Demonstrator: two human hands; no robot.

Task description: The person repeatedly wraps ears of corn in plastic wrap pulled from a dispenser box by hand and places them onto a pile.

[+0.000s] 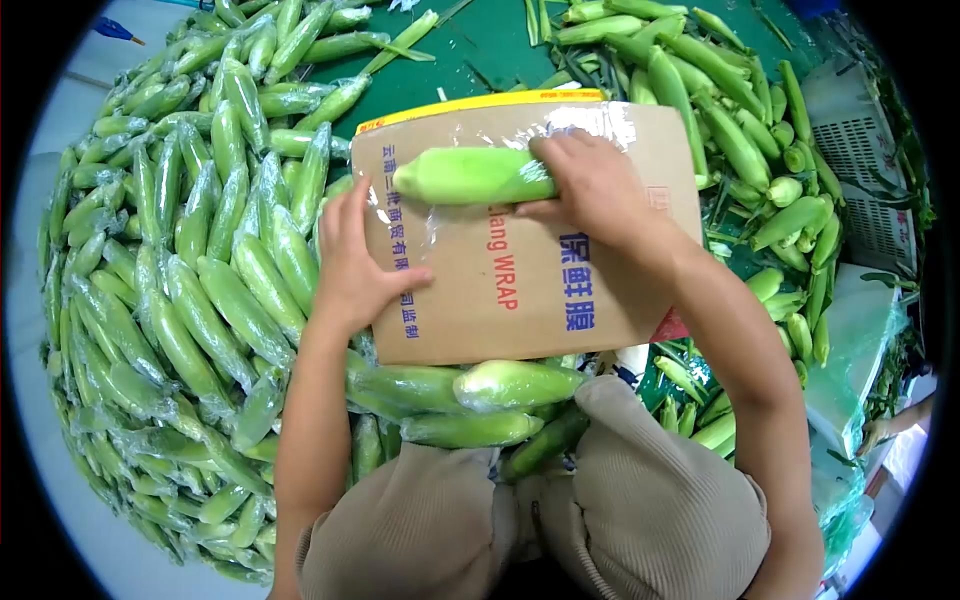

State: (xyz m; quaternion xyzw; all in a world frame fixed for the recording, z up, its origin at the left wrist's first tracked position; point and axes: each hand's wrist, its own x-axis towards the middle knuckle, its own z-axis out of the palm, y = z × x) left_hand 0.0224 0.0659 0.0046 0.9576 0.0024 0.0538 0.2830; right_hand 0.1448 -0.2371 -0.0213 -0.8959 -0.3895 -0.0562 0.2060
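A cardboard box [460,320] printed with "WRAP" and Chinese characters lies in front of me, above my lap. Glossy clear plastic film [610,120] shows at its upper edge. An ear of corn [460,177] in its green husk lies sideways over the cardboard. My right hand [592,188] is closed around its right end. My left hand [357,262] is at the cardboard's left edge, with thumb and fingers spread and nothing visibly gripped. Several more ears, among them a pale green ear [515,385], lie between the box and my legs.
A large heap of film-wrapped corn [190,290] covers the left side. Corn ears without visible film [735,150] are piled at the upper right on a green surface [470,50]. A white plastic crate [865,150] stands at the right, and another person's hand [880,432] shows at the far right.
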